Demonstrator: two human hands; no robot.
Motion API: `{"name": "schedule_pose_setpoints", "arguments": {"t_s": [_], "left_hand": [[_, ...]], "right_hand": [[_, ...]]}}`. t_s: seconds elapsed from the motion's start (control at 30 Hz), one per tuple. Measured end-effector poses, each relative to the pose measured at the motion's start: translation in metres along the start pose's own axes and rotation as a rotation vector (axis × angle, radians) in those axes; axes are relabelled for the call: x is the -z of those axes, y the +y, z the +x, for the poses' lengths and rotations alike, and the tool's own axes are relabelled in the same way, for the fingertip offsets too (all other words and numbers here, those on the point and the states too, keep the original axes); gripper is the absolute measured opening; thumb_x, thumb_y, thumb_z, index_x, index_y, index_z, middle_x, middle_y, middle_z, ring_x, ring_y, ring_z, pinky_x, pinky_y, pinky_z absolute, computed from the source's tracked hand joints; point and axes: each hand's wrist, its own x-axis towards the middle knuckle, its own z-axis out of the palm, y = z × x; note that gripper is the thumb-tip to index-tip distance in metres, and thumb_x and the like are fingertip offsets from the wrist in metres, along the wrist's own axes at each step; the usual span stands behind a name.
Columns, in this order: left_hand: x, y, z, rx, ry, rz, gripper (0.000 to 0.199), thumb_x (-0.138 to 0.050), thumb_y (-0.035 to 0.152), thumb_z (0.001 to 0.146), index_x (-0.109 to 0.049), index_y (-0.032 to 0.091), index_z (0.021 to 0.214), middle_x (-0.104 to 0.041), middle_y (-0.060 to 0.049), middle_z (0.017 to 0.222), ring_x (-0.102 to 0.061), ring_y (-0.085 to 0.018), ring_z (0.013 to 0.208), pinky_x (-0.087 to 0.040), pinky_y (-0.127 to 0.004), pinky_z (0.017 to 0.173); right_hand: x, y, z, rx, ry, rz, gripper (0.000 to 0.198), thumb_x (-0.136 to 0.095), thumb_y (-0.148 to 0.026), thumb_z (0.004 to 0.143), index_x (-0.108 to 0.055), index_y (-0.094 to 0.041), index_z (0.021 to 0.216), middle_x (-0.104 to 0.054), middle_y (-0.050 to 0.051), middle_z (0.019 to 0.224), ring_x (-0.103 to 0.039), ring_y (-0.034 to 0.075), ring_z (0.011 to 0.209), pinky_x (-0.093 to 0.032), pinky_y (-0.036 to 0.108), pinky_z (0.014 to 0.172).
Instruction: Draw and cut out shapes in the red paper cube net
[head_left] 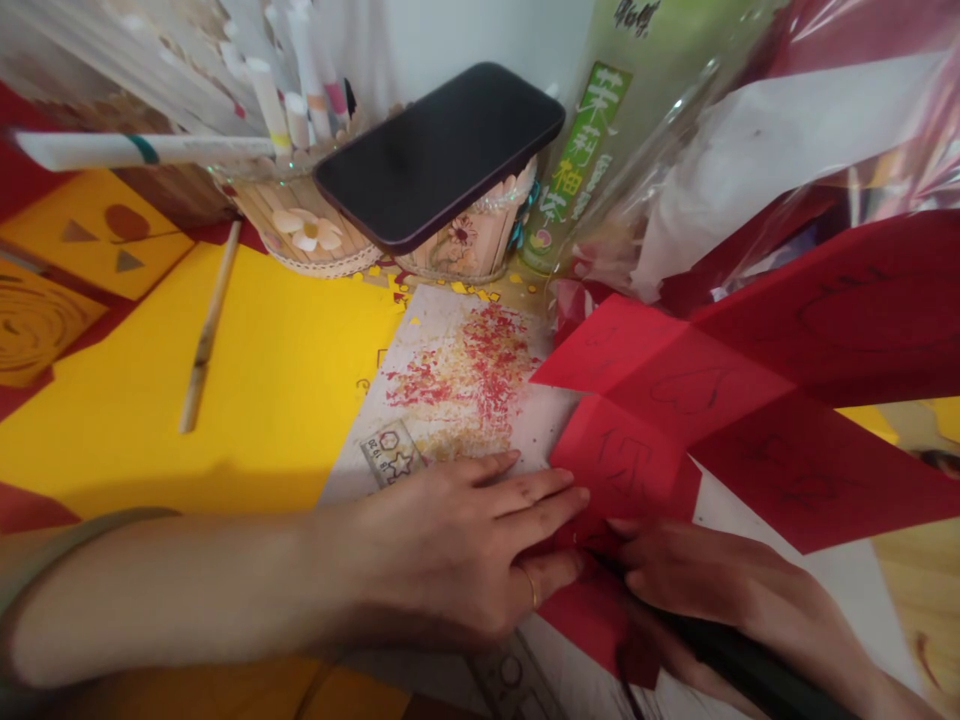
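Note:
My left hand point(465, 545) lies flat with its fingers stretched, the fingertips pressing the near part of a folded red paper point(630, 450). A ring is on one finger. Part of a clear stencil ruler point(390, 450) shows beyond this hand, and another part shows below it. In my right hand point(720, 580) is a dark pen-shaped tool point(739, 655), its tip end at the red paper close to my left fingers. The exact tip is hard to make out. Dark drawn lines and a heart outline mark the paper's panels. Beneath it is a pale sheet point(551, 415).
Red and yellow crumbs point(487, 370) cover part of the pale sheet. To the left, a thin wooden stick point(210, 330) rests on yellow paper point(112, 400). A black phone point(442, 150) leans across decorated pen holders point(307, 225). A green bottle point(574, 150) and plastic wrapping point(720, 160) stand behind.

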Motion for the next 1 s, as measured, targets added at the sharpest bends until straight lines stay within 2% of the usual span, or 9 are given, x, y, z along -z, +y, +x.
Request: {"name": "schedule_pose_setpoints", "arguments": {"t_s": [0.1, 0.23, 0.4, 0.67, 0.77, 1.0], "left_hand": [[0.001, 0.0, 0.0, 0.003, -0.014, -0.006, 0.03, -0.042, 0.02, 0.096, -0.063, 0.018, 0.118, -0.057, -0.013, 0.132, -0.055, -0.026, 0.122, -0.05, -0.039, 0.092], [0.001, -0.001, -0.001, 0.006, -0.03, -0.017, 0.031, -0.041, 0.02, 0.097, -0.062, 0.018, 0.119, -0.056, -0.013, 0.134, -0.053, -0.026, 0.124, -0.048, -0.039, 0.094], [0.001, 0.0, -0.001, 0.009, -0.032, -0.026, 0.033, -0.039, 0.019, 0.097, -0.061, 0.018, 0.121, -0.055, -0.012, 0.134, -0.053, -0.026, 0.124, -0.047, -0.039, 0.095], [0.0, 0.0, -0.001, 0.03, -0.026, -0.02, 0.036, -0.034, 0.018, 0.099, -0.059, 0.02, 0.125, -0.055, -0.011, 0.135, -0.052, -0.024, 0.125, -0.045, -0.037, 0.097], [0.0, 0.001, -0.001, 0.029, -0.019, -0.029, 0.037, -0.033, 0.017, 0.099, -0.06, 0.019, 0.123, -0.055, -0.012, 0.134, -0.052, -0.025, 0.125, -0.045, -0.038, 0.097], [0.002, 0.003, -0.002, 0.045, -0.04, -0.048, 0.035, -0.036, 0.018, 0.098, -0.061, 0.019, 0.122, -0.054, -0.012, 0.135, -0.051, -0.024, 0.126, -0.045, -0.038, 0.097]], "right_hand": [[0.0, 0.002, 0.002, 0.055, -0.007, -0.012, 0.018, -0.052, -0.009, 0.085, -0.055, -0.026, 0.09, -0.065, -0.002, 0.066, -0.066, 0.012, 0.058, -0.055, 0.019, 0.058], [0.004, 0.005, 0.005, 0.082, -0.013, 0.006, 0.011, -0.053, -0.015, 0.088, -0.053, -0.026, 0.09, -0.065, -0.001, 0.067, -0.067, 0.012, 0.06, -0.055, 0.018, 0.059], [0.01, 0.011, 0.007, 0.146, -0.138, 0.035, 0.022, -0.057, -0.009, 0.082, -0.052, -0.025, 0.096, -0.066, -0.001, 0.071, -0.068, 0.013, 0.063, -0.057, 0.018, 0.059], [0.014, 0.014, 0.002, 0.064, -0.174, 0.027, 0.025, -0.061, -0.009, 0.08, -0.052, -0.027, 0.094, -0.068, -0.004, 0.071, -0.068, 0.011, 0.059, -0.058, 0.017, 0.058], [0.014, 0.012, 0.002, 0.052, -0.159, 0.049, 0.026, -0.061, -0.008, 0.079, -0.051, -0.027, 0.094, -0.068, -0.004, 0.073, -0.069, 0.011, 0.063, -0.058, 0.016, 0.063], [0.012, 0.01, 0.003, 0.121, -0.154, -0.018, 0.027, -0.061, -0.009, 0.078, -0.05, -0.026, 0.096, -0.069, -0.002, 0.074, -0.071, 0.013, 0.066, -0.058, 0.017, 0.062]]}}
